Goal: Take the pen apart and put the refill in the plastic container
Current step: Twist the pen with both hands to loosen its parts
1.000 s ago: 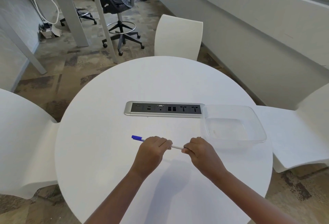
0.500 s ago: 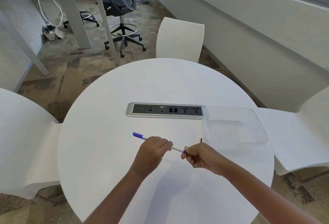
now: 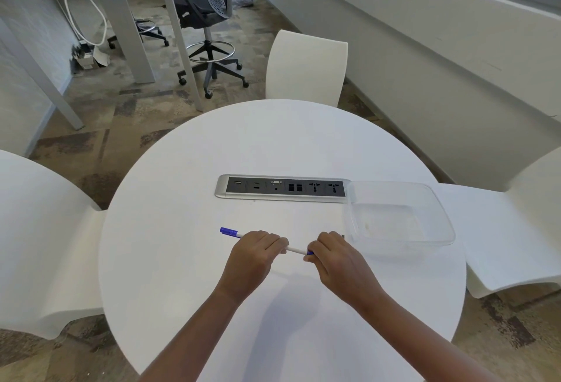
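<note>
A white pen [image 3: 295, 250] with a blue cap at its left end is held level above the round white table [image 3: 182, 260]. My left hand [image 3: 254, 255] is closed around the barrel's left half. My right hand [image 3: 335, 255] pinches the pen's right, blue-tipped end, and a small dark tip pokes out behind its knuckles. The refill is not visible apart from the pen. The clear plastic container [image 3: 437, 214] lies open on the table just right of my right hand, with nothing in it.
A silver power and socket strip [image 3: 282, 189] is set into the table behind my hands, touching the container's left rim. White chairs stand at the left [image 3: 39, 245], far side [image 3: 306, 66] and right [image 3: 501, 230]. A black office chair [image 3: 206, 14] and desks stand beyond.
My right hand has turned back over the pen's right end, from a wrist-rolled grip to knuckles up. The left hand and the pen have stayed in place.
</note>
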The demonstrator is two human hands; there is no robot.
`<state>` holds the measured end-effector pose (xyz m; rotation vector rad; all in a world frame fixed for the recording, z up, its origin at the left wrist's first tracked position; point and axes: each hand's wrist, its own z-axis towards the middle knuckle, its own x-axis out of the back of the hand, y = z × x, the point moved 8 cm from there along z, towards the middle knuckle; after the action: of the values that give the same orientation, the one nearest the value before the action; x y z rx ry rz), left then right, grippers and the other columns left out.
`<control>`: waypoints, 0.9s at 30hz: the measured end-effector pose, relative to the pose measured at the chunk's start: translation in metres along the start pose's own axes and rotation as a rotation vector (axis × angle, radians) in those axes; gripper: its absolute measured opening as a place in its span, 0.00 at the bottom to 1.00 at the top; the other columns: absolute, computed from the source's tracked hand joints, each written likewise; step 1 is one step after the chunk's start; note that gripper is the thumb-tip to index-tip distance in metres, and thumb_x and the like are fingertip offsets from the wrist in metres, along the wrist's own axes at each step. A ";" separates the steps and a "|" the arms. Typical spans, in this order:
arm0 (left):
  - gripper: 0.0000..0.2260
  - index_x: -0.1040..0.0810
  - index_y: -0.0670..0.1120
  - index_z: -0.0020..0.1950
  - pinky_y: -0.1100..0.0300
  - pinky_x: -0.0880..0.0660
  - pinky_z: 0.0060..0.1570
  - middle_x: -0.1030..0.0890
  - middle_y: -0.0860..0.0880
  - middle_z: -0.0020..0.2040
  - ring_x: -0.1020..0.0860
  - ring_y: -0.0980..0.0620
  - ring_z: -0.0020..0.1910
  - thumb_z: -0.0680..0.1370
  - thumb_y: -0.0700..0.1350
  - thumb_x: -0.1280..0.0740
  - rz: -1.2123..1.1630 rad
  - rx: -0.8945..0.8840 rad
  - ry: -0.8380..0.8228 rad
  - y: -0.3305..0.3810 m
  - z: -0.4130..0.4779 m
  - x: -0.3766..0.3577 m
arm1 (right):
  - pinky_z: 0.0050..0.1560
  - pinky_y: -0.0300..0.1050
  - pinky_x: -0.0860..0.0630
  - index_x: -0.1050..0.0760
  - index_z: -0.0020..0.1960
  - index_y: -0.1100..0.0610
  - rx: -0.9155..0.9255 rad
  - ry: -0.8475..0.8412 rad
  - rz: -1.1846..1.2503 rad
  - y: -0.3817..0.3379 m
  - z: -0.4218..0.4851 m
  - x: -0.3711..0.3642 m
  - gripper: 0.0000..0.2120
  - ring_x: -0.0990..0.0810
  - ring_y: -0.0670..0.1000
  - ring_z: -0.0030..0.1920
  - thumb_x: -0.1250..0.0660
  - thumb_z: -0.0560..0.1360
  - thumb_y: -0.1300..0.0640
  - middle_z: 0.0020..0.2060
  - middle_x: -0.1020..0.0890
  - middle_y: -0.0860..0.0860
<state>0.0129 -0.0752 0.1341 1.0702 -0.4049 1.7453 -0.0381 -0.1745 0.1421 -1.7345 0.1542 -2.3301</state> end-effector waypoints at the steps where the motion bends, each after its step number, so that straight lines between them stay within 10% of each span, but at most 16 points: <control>1: 0.12 0.17 0.43 0.36 0.64 0.25 0.26 0.18 0.50 0.30 0.22 0.49 0.27 0.58 0.32 0.21 -0.003 0.002 0.002 0.000 0.000 0.000 | 0.23 0.41 0.29 0.24 0.32 0.61 -0.013 -0.008 0.003 0.001 0.000 -0.001 0.09 0.25 0.53 0.27 0.23 0.63 0.63 0.26 0.23 0.53; 5: 0.12 0.17 0.43 0.36 0.63 0.25 0.26 0.18 0.51 0.30 0.22 0.49 0.27 0.59 0.31 0.22 -0.006 -0.003 0.004 0.002 -0.002 -0.001 | 0.39 0.41 0.34 0.21 0.45 0.63 -0.193 -0.188 0.203 0.015 0.001 -0.018 0.08 0.26 0.55 0.41 0.37 0.75 0.59 0.37 0.21 0.56; 12: 0.12 0.18 0.43 0.36 0.63 0.26 0.27 0.19 0.51 0.30 0.23 0.50 0.27 0.59 0.29 0.24 -0.011 -0.024 -0.005 0.005 -0.004 0.000 | 0.31 0.37 0.35 0.25 0.27 0.55 -0.645 -0.452 0.825 0.036 -0.009 -0.041 0.18 0.32 0.47 0.27 0.37 0.75 0.59 0.23 0.28 0.48; 18: 0.11 0.18 0.44 0.36 0.62 0.26 0.29 0.19 0.51 0.31 0.22 0.49 0.28 0.61 0.29 0.25 0.009 -0.045 0.007 0.005 0.000 0.003 | 0.23 0.31 0.38 0.28 0.30 0.57 -1.083 -0.667 1.635 0.023 -0.033 -0.067 0.18 0.34 0.43 0.21 0.43 0.78 0.57 0.20 0.30 0.47; 27: 0.12 0.17 0.42 0.36 0.63 0.24 0.26 0.17 0.49 0.31 0.21 0.49 0.27 0.58 0.31 0.21 -0.008 0.001 0.016 -0.003 -0.004 0.001 | 0.36 0.34 0.33 0.26 0.44 0.52 -0.287 -0.192 0.420 0.024 -0.008 -0.025 0.02 0.28 0.46 0.37 0.35 0.74 0.54 0.35 0.24 0.49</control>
<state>0.0134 -0.0708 0.1320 1.0568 -0.3897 1.7458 -0.0359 -0.1925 0.1114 -1.8231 0.7709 -1.8988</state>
